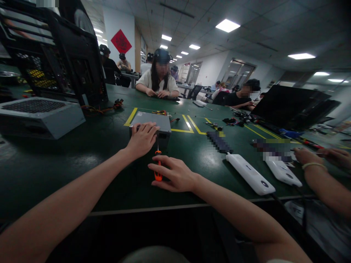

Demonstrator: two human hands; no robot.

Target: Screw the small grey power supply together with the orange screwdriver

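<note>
A grey metal computer power supply [153, 117] sits on the green table in front of me. My left hand [144, 137] grips its near top edge, fingers bent over the top face and hiding part of the near side. My right hand [174, 173] has its fingers loosely around the orange handle of a screwdriver [158, 171]. The screwdriver's shaft points away from me toward the near face of the power supply, below my left fingers. Whether its tip sits in a screw cannot be made out.
At left stand another power supply [44, 115] and an open black computer case [63, 54]. White power banks [249, 173] with cables lie at right, near a co-worker's hands [309, 157]. Yellow tape [196, 126] marks the table. A black panel [290, 106] stands far right; another person sits opposite.
</note>
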